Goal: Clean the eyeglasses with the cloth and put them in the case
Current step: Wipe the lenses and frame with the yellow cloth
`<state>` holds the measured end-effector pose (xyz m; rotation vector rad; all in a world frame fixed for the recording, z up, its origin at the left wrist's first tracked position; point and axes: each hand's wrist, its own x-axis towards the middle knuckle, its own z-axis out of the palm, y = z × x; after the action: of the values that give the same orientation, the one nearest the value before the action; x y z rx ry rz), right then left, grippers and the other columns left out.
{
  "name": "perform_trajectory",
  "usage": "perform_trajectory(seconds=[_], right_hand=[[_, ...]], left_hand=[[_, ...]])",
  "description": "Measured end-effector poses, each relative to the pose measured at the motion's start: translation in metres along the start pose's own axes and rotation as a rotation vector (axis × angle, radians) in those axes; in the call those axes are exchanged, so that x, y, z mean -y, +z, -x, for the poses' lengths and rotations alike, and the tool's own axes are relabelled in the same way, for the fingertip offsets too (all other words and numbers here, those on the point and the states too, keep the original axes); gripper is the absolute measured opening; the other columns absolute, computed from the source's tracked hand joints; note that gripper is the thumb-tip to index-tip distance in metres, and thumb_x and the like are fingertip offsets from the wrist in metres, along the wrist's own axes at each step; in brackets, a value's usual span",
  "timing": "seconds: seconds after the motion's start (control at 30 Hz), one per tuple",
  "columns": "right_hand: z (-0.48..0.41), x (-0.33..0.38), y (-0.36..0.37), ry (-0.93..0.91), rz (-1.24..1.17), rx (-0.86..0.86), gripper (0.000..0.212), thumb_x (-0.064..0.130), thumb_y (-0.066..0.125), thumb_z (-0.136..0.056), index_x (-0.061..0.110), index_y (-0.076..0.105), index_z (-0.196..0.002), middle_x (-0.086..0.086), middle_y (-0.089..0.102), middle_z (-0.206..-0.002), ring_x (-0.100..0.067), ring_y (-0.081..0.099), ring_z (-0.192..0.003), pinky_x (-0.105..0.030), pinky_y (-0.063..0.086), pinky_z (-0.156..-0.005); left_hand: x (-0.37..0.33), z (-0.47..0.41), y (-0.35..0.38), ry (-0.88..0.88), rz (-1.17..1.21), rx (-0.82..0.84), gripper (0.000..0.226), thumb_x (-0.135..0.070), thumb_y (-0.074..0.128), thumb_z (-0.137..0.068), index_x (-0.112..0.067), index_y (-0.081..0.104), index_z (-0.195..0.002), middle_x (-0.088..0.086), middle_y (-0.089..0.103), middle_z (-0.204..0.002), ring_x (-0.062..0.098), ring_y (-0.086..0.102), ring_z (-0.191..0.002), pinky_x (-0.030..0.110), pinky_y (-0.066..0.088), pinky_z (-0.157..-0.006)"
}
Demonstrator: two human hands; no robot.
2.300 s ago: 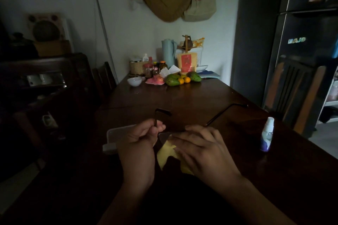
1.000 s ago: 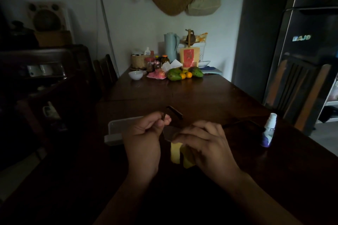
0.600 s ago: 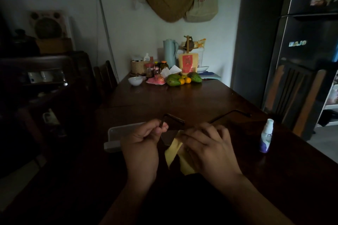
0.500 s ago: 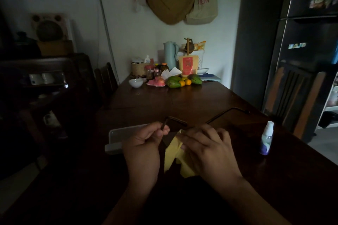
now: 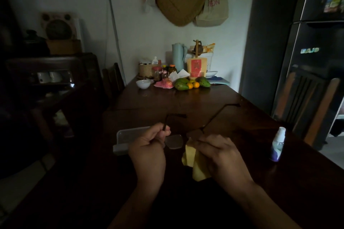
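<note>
Yellow cloth (image 5: 193, 165) is hanging below the right hand (image 5: 221, 156), whose fingers (image 5: 204, 140) are curling round its upper edge and pinching it against one lens of the eyeglasses (image 5: 174, 141); that lens is showing only as a dark shape in the dim light. The left hand (image 5: 147, 150) is clamping its fingers (image 5: 163, 133) on the frame at the other hinge, just beside the paler, clearer lens. The eyeglasses are hanging between the two hands above the dark wooden counter (image 5: 167, 102), both thin arms pointing away from the person and almost melting into the wood. A pale case (image 5: 128, 135) is lying on the counter just beyond the left hand, which is hiding its near corner; whether its lid is up is hard to tell. A small spray bottle (image 5: 277, 145) is standing upright, well apart to the right.
</note>
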<state>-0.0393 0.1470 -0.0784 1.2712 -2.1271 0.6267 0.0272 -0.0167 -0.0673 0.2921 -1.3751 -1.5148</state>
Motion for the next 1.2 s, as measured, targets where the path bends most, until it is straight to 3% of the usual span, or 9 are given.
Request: perform_trajectory(seconds=[0.1,0.27,0.5,0.63,0.73,0.87,1.0,1.1,1.2], right_hand=[[0.003,-0.007,0.004,0.108,-0.273,0.019,0.066,-0.012,0.060,-0.079,0.038,0.067,-0.122,0.036,0.049,-0.125,0.006,0.051,-0.118,-0.003,0.040,-0.091],[0.002,-0.019,0.003,0.188,-0.477,-0.130,0.058,-0.015,0.062,-0.087,0.037,0.073,-0.110,0.023,0.060,-0.118,0.002,0.058,-0.115,-0.007,0.043,-0.091],[-0.002,-0.018,-0.006,0.299,-0.584,-0.158,0.037,0.011,0.075,-0.086,0.043,0.072,-0.103,0.021,0.072,-0.103,0.001,0.066,-0.103,-0.011,0.048,-0.088],[-0.006,-0.017,-0.012,0.326,-0.654,-0.193,0.032,0.007,0.073,-0.086,0.039,0.072,-0.091,0.023,0.073,-0.091,0.004,0.067,-0.088,-0.005,0.045,-0.075],[-0.009,-0.024,-0.015,0.350,-0.750,-0.191,0.028,-0.001,0.067,-0.090,0.027,0.071,-0.090,0.016,0.070,-0.081,0.003,0.064,-0.077,-0.010,0.046,-0.070],[-0.020,-0.031,-0.021,0.346,-0.812,-0.154,0.023,-0.004,0.060,-0.095,0.018,0.067,-0.096,0.010,0.070,-0.082,0.001,0.062,-0.075,-0.012,0.046,-0.068],[-0.040,-0.033,-0.022,0.349,-0.807,-0.048,0.023,-0.004,0.059,-0.095,0.018,0.067,-0.094,0.006,0.071,-0.081,-0.001,0.063,-0.073,-0.014,0.048,-0.067],[-0.059,-0.031,-0.020,0.366,-0.803,-0.003,0.018,-0.003,0.062,-0.095,0.013,0.070,-0.095,0.001,0.074,-0.081,-0.005,0.065,-0.071,-0.018,0.051,-0.066],[-0.079,-0.025,-0.017,0.366,-0.785,0.054,0.015,0.001,0.064,-0.094,0.012,0.072,-0.096,-0.005,0.076,-0.087,-0.005,0.066,-0.074,-0.018,0.052,-0.069]], left_hand=[[0.003,-0.008,-0.008,0.013,-0.016,-0.002,0.055,0.009,0.060,-0.089,-0.041,0.078,-0.076,-0.016,0.077,-0.077,0.001,0.072,-0.075,0.009,0.050,-0.068],[0.008,-0.015,-0.015,0.016,-0.076,0.018,0.022,0.012,0.059,-0.088,-0.002,0.075,-0.095,-0.011,0.075,-0.073,-0.002,0.072,-0.073,0.007,0.050,-0.068],[0.018,-0.016,-0.024,0.045,-0.255,0.199,0.058,0.018,0.055,-0.086,-0.037,0.073,-0.081,-0.027,0.074,-0.080,-0.003,0.071,-0.084,0.008,0.050,-0.075],[0.027,-0.019,-0.029,0.012,-0.341,0.339,0.065,0.008,0.062,-0.087,-0.054,0.074,-0.072,-0.026,0.075,-0.080,-0.001,0.072,-0.085,0.015,0.050,-0.080],[0.030,-0.023,-0.036,0.016,-0.398,0.497,0.068,0.011,0.060,-0.088,-0.054,0.074,-0.071,-0.026,0.075,-0.082,-0.004,0.071,-0.083,0.008,0.050,-0.074],[0.027,-0.035,-0.051,0.005,-0.599,0.823,0.062,0.012,0.060,-0.086,-0.047,0.074,-0.071,-0.034,0.072,-0.081,-0.010,0.067,-0.090,0.012,0.049,-0.087],[0.022,-0.047,-0.056,0.050,-0.822,1.063,0.053,0.016,0.057,-0.080,-0.030,0.076,-0.096,-0.027,0.066,-0.092,-0.030,0.053,-0.087,-0.004,0.038,-0.081],[0.021,-0.051,-0.056,0.023,-0.863,1.124,0.058,0.012,0.058,-0.082,-0.043,0.071,-0.097,-0.028,0.067,-0.095,-0.028,0.055,-0.088,0.000,0.042,-0.082],[0.019,-0.054,-0.062,0.042,-0.735,1.018,0.059,0.000,0.065,-0.085,-0.059,0.067,-0.081,-0.040,0.067,-0.088,-0.016,0.063,-0.092,0.016,0.052,-0.083]])
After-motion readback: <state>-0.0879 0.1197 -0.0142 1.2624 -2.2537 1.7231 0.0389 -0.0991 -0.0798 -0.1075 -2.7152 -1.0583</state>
